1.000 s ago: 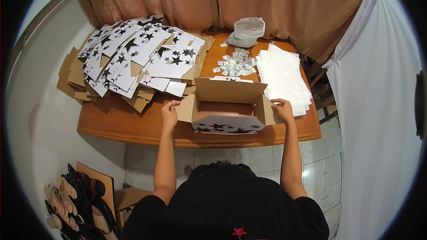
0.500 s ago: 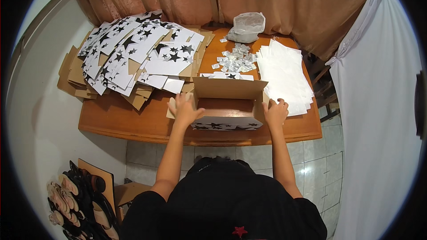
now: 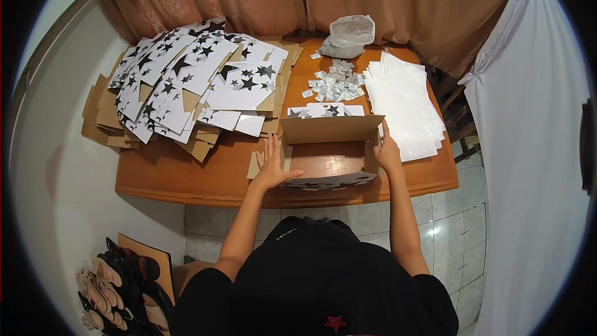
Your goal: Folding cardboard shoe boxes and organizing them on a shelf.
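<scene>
An open cardboard box [image 3: 333, 129], brown inside and white with black and grey stars outside, stands near the table's front edge. The tabletop shows through it. My left hand [image 3: 272, 165] lies against its left side, fingers stretched away from me and thumb reaching over the near wall's corner. A brown flap sticks out beside that hand. My right hand [image 3: 388, 150] is at the right wall, its index finger extended up to the far right corner and its thumb on the inner side. The other right fingers are partly hidden.
Flattened star-printed cardboard [image 3: 180, 81] is heaped at the left of the wooden table [image 3: 186, 180]. Beyond the box lie small clear packets [image 3: 336, 81] and a translucent plastic bag [image 3: 351, 34]. White sheets [image 3: 404, 109] are stacked at right. Shoes [image 3: 112, 292] sit at lower left.
My right hand has slid along the right wall, its index finger now at the far corner. The left fingers have straightened against the left side. The whole view has shifted slightly.
</scene>
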Tool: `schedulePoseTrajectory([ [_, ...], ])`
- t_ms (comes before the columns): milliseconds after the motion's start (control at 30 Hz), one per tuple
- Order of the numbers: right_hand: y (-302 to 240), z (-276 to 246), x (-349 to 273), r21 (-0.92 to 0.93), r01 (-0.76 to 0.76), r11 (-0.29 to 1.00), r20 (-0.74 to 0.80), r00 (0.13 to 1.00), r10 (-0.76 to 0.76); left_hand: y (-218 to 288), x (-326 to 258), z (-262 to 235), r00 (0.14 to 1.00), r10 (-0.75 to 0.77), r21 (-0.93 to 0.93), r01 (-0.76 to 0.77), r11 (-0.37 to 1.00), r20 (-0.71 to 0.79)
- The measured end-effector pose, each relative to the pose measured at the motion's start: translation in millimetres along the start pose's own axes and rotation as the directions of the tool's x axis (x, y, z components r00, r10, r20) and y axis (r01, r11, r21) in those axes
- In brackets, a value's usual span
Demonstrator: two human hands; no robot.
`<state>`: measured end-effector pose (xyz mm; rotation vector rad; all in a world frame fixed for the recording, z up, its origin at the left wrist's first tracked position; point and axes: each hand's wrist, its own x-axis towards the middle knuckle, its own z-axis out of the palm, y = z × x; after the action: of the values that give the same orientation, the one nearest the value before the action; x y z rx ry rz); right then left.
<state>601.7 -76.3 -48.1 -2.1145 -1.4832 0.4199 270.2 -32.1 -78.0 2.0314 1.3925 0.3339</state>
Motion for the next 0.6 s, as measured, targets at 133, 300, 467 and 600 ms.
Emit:
schedulePoseTrajectory([
  [133, 7, 0, -4, 0.095, 0.064, 0.993, -0.017, 0.998, -0.062, 5, 6, -5, 0.997, 0.041, 0.06, -0.037, 0.998, -0.067],
  [300, 11, 3, -17, 0.046, 0.148, 0.988, -0.093, 0.985, -0.143, 14, 7, -8, 0.905, 0.197, -0.189, -0.284, 0.94, -0.378],
  [467, -7, -3, -28, -0.165, 0.116, 0.979, 0.043, 0.993, -0.11, 14, 11, -14, 0.95, 0.31, 0.017, -0.309, 0.951, -0.037],
  [600, 0, -1, -27, -0.275, 0.124, 0.953, 0.11, 0.989, -0.097, 14, 17, -15, 0.96, 0.217, 0.008, -0.222, 0.975, 0.177],
])
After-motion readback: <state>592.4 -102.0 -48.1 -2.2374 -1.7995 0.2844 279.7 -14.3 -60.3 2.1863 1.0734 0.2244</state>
